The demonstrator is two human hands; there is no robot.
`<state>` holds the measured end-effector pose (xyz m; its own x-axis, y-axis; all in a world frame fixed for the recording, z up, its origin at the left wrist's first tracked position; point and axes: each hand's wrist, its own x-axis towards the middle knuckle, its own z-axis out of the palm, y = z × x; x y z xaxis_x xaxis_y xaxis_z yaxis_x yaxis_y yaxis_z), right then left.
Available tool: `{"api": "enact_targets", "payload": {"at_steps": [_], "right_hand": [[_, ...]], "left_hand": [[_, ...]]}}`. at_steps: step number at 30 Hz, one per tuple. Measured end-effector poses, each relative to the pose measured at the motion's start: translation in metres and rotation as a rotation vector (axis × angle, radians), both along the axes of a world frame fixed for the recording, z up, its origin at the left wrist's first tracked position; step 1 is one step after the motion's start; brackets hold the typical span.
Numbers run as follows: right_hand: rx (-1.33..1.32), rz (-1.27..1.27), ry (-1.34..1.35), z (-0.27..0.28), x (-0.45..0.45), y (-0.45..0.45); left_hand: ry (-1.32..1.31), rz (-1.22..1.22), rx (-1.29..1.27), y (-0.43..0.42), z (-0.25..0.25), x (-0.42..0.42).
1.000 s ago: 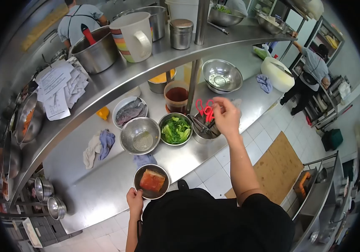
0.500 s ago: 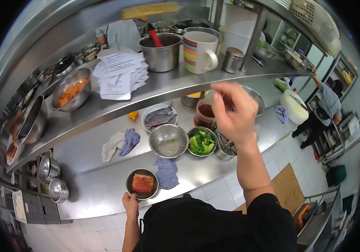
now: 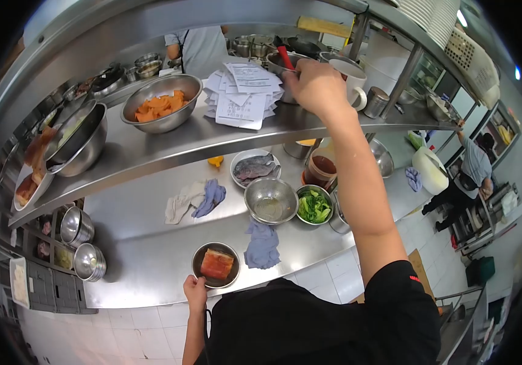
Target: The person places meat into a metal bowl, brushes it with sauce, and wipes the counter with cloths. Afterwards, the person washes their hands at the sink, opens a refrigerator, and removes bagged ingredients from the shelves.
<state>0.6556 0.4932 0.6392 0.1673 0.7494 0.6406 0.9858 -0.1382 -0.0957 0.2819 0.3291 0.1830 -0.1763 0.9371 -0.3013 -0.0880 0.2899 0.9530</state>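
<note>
Currently, the left hand [image 3: 196, 292] is clamped on the rim of a small metal bowl [image 3: 197, 261], which contains a reddish-brown block [image 3: 217, 264]. The bowl is located at the near edge of the desk [image 3: 145, 261]; contact with the surface cannot be confirmed. The right hand [image 3: 320, 85] is raised at the shelf [image 3: 176, 143], in front of a metal pot [image 3: 289, 97] with a red handle [image 3: 285, 56] projecting from it. Whether its fingers grip anything cannot be determined. The hands are well apart.

Changes: one second ago, the right hand was at the red scissors on the desk; it is now at shelf level. The small bowl has shifted from in front of the blue cloth [image 3: 262, 246] to its left.

Adjacent to the right hand: paper slips [image 3: 243, 94] on the left, a mug [image 3: 353, 79] on the right. Farther left: a bowl of orange pieces [image 3: 160, 106].

Beyond the blue cloth: a wider metal bowl [image 3: 258, 204], between a bowl of fish [image 3: 255, 167] and a bowl of greens [image 3: 314, 207].
</note>
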Motion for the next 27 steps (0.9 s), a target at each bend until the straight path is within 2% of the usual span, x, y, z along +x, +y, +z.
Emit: {"api": "enact_targets", "payload": {"at_steps": [4, 7, 15, 17, 18, 20, 22, 24, 27], "right_hand": [[0.107, 0.13, 0.005, -0.002, 0.005, -0.017], [0.126, 0.122, -0.045, 0.002, 0.0, -0.04], [0.272, 0.236, -0.024, 0.015, -0.012, -0.137], [0.266, 0.232, 0.065, 0.015, -0.01, -0.169], [0.262, 0.217, 0.067, 0.01, -0.006, -0.184], [0.238, 0.257, 0.276, -0.001, 0.003, -0.215], [0.143, 0.272, 0.285, -0.017, 0.015, -0.248], [0.042, 0.292, 0.169, -0.043, 0.031, -0.275], [-0.051, 0.268, 0.203, -0.105, 0.05, -0.304]], "left_hand": [[0.03, -0.044, -0.046, 0.001, 0.0, -0.011], [-0.036, -0.039, -0.06, 0.009, -0.009, -0.014], [-0.011, -0.125, -0.05, 0.046, -0.029, -0.008], [0.029, -0.15, -0.099, 0.052, -0.011, -0.002], [0.065, -0.156, -0.142, 0.053, -0.003, 0.002], [0.081, -0.202, -0.16, 0.058, -0.002, 0.001], [0.086, -0.232, -0.186, 0.06, 0.005, 0.004], [0.067, -0.251, -0.195, 0.062, 0.004, 0.008], [0.049, -0.275, -0.214, 0.068, -0.004, 0.008]]}}
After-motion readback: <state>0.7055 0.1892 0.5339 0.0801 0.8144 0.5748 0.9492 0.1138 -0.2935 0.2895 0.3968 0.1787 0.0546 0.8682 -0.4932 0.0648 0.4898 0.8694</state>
